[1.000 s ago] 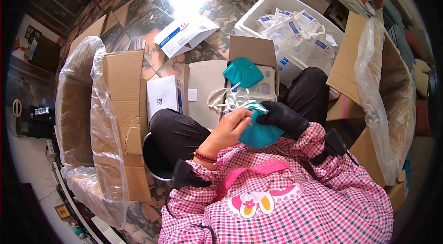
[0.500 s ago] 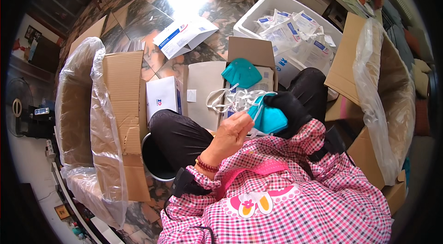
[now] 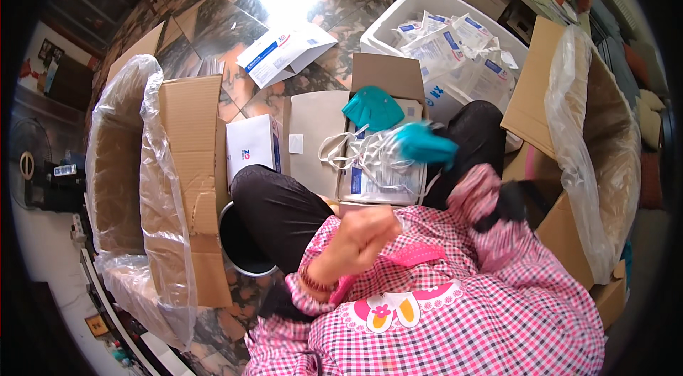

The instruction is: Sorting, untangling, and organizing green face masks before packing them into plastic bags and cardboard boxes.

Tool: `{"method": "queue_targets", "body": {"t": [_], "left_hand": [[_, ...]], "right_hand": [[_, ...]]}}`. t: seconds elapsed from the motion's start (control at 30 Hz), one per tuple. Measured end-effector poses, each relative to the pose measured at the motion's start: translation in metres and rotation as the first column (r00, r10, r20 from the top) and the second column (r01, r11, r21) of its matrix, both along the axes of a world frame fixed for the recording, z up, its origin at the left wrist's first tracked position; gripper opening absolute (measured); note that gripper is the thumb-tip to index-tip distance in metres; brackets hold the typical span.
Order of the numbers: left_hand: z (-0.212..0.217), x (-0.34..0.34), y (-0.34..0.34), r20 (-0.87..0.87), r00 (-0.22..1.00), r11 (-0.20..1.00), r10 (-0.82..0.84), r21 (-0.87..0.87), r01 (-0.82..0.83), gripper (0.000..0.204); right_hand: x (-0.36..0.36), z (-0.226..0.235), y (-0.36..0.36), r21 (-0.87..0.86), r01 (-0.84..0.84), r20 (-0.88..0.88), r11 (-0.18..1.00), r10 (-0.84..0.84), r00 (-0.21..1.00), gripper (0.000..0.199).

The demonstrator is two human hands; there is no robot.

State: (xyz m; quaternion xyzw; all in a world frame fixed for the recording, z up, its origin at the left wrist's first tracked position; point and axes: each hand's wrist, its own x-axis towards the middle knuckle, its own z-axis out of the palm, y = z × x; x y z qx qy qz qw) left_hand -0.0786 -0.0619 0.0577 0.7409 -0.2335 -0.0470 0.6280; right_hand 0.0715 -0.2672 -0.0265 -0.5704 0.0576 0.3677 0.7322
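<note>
A teal face mask (image 3: 421, 145), smeared by motion, is lifted over the right side of an open cardboard box (image 3: 388, 76). My right hand (image 3: 442, 171), in a black glove, grips it; the dark trousers behind make its fingers hard to see. My left hand (image 3: 364, 237) is bare and closed in front of my apron, blurred, and anything pinched in it is too small to make out. Another teal mask (image 3: 373, 108) lies at the back of the box. White straps (image 3: 356, 151) are tangled over flat printed packets (image 3: 388, 182) inside.
Tall cartons lined with clear plastic stand at left (image 3: 188, 155) and right (image 3: 548, 98). A white foam bin (image 3: 377, 38) holds several packets. A white-and-blue carton (image 3: 274, 59) lies on the floor; a small white box (image 3: 249, 148) stands by my left knee, near a dark bucket (image 3: 245, 244).
My left hand has drawn back from the straps toward my body. My right hand has raised the teal mask up and away, uncovering the packets in the box.
</note>
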Motion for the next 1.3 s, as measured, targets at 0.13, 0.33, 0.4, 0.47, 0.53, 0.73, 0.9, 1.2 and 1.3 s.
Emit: {"method": "queue_targets", "body": {"t": [0.13,0.33,0.4,0.47,0.53,0.73,0.9,1.2,1.3], "left_hand": [[-0.019,0.001,0.031,-0.020,0.925,0.919,0.379,0.121,-0.374,0.014],[-0.035,0.033,0.024,0.070,0.816,0.816,0.574,0.031,-0.577,0.005],[-0.026,0.042,0.016,0.044,0.892,0.884,0.450,0.122,-0.452,0.018],[-0.032,0.045,0.010,0.011,0.921,0.904,0.390,0.185,-0.385,0.024],[-0.040,0.052,0.004,0.296,0.897,0.899,0.329,0.193,-0.393,0.028],[-0.056,0.050,0.009,0.355,0.903,0.886,0.242,0.299,-0.355,0.022],[-0.036,0.023,-0.002,0.132,0.978,0.959,0.160,0.214,-0.186,0.014],[-0.036,0.039,-0.012,0.129,0.914,0.910,0.385,0.112,-0.399,0.013],[-0.040,0.048,-0.018,-0.051,0.808,0.804,0.586,-0.085,-0.589,0.022]], "right_hand": [[0.014,-0.007,0.005,0.101,-0.002,0.073,0.995,-0.005,0.997,0.049],[0.009,0.016,-0.005,-0.099,-0.183,0.246,0.978,0.203,0.948,0.029],[0.003,0.042,-0.007,-0.284,-0.286,0.223,0.915,0.353,0.909,0.032],[-0.006,0.059,0.000,-0.311,-0.327,0.178,0.892,0.393,0.902,0.031],[-0.008,0.049,-0.003,-0.295,-0.323,0.248,0.899,0.398,0.883,0.031],[-0.012,0.042,-0.002,-0.218,-0.220,0.222,0.951,0.267,0.938,0.029],[0.008,-0.003,-0.019,0.073,-0.073,0.177,0.995,0.059,0.982,0.036],[0.009,0.010,-0.011,0.449,0.106,-0.256,0.887,0.014,0.967,0.047],[0.012,0.031,-0.019,0.747,-0.096,-0.201,0.658,0.361,0.910,0.044]]}}
